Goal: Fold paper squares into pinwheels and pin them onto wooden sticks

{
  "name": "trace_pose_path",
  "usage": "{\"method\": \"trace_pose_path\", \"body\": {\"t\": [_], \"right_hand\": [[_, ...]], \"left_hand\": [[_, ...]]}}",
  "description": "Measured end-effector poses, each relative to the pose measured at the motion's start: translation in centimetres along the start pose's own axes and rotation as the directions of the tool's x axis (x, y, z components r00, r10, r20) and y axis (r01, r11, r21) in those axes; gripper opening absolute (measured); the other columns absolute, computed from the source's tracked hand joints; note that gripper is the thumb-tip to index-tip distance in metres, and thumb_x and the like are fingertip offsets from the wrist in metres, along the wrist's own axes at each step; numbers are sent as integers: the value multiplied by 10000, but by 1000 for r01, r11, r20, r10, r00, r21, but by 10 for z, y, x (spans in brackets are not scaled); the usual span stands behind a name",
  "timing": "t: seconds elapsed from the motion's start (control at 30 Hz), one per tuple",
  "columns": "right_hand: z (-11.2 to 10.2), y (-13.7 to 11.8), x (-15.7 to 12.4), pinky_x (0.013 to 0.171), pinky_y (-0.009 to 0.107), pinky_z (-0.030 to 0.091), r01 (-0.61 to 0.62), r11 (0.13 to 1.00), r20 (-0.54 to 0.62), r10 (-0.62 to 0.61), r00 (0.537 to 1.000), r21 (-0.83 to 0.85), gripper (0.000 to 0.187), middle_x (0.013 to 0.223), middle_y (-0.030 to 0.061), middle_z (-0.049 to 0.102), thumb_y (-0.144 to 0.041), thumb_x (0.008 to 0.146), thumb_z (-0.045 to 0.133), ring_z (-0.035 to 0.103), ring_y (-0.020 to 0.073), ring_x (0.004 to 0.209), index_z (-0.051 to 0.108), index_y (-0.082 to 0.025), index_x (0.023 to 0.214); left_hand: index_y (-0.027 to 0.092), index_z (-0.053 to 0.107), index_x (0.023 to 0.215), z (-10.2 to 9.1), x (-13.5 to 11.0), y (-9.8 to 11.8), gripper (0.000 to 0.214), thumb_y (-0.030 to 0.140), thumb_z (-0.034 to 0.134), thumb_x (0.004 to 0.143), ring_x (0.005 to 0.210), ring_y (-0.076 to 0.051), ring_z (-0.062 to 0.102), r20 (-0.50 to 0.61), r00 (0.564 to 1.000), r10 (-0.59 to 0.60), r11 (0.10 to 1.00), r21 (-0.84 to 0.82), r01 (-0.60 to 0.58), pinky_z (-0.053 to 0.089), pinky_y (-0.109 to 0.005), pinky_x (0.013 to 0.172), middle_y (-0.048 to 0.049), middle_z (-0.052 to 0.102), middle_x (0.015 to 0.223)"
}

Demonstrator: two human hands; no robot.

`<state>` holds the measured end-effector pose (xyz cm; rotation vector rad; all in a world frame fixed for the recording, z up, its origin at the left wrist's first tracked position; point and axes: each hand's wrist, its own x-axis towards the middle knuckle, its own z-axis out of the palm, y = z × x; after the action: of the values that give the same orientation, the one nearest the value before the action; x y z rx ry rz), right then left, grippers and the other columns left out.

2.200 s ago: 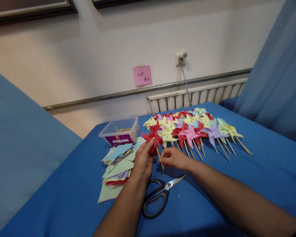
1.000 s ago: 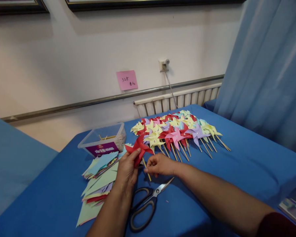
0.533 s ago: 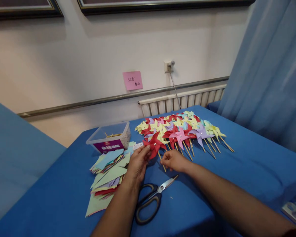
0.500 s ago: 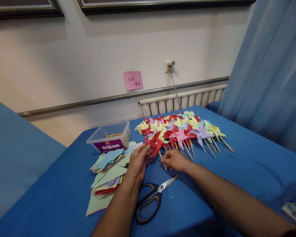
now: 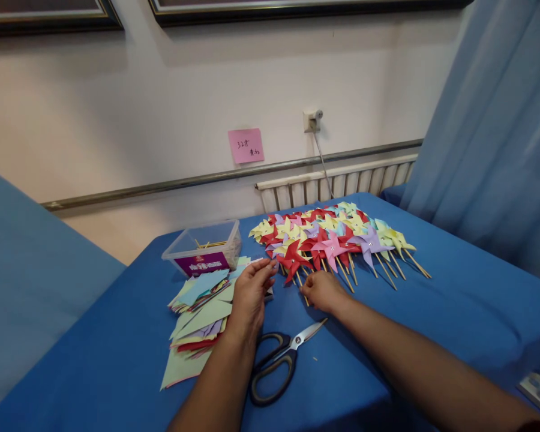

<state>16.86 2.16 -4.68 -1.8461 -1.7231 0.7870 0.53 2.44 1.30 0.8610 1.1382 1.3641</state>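
Note:
A red paper pinwheel (image 5: 293,260) on a thin wooden stick lies at the near left of the rows of pinwheels. My right hand (image 5: 324,291) is closed, its fingertips pinching the lower part of that stick. Just left of the red blades is my left hand (image 5: 251,294), fingers loosely curled and apart, holding nothing that I can see. Several pinwheels (image 5: 369,243) in pink, purple, yellow, red and light blue overlap behind, their sticks pointing toward me. Scissors (image 5: 298,340) with dark handles rest on the table between my forearms, blades partly open.
Left of my left hand lies a messy stack of coloured paper (image 5: 207,321). Behind it stands a clear plastic box (image 5: 202,246) with thin sticks inside. A blue cloth covers the table (image 5: 459,312). A radiator (image 5: 342,180) runs along the wall.
My left hand has come off the red pinwheel's blades and sits slightly left of them. The pinwheel has settled a little farther right against the others, my right hand still at its stick.

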Motion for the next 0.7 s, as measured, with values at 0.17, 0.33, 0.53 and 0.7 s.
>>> {"method": "trace_pose_path", "body": {"t": [0.17, 0.33, 0.53, 0.7], "right_hand": [[1, 1, 0, 538, 245, 345, 12, 1000, -28, -12, 1000, 25, 271, 638, 43, 715, -332, 858, 589, 610, 140, 562, 703, -202, 649], [-2, 3, 1, 528, 239, 353, 0, 999, -32, 2, 999, 41, 296, 638, 35, 717, -324, 885, 533, 611, 130, 542, 708, -191, 687], [-6, -1, -1, 542, 256, 322, 1, 999, -19, -2, 1000, -42, 220, 639, 58, 711, -275, 818, 612, 608, 156, 589, 726, -197, 647], [-8, -5, -6, 555, 266, 298, 19, 996, -23, -21, 999, -90, 183, 717, 74, 728, -296, 815, 629, 612, 167, 637, 734, -202, 698]], "left_hand": [[153, 708, 830, 0, -1, -1, 293, 245, 813, 572, 703, -129, 648, 43, 999, -13, 1000, 26, 12, 481, -223, 622, -84, 737, 899], [153, 710, 822, -1, 0, -2, 274, 244, 801, 580, 697, -131, 645, 51, 999, -18, 999, 33, 16, 474, -219, 607, -93, 738, 916], [151, 707, 829, 0, -2, -2, 275, 246, 801, 589, 692, -135, 654, 87, 995, -43, 998, 43, 39, 470, -223, 608, -104, 741, 903], [152, 707, 811, 0, -3, 0, 248, 234, 793, 593, 685, -133, 648, 89, 995, -41, 998, 41, 37, 464, -226, 604, -99, 744, 888]]}}
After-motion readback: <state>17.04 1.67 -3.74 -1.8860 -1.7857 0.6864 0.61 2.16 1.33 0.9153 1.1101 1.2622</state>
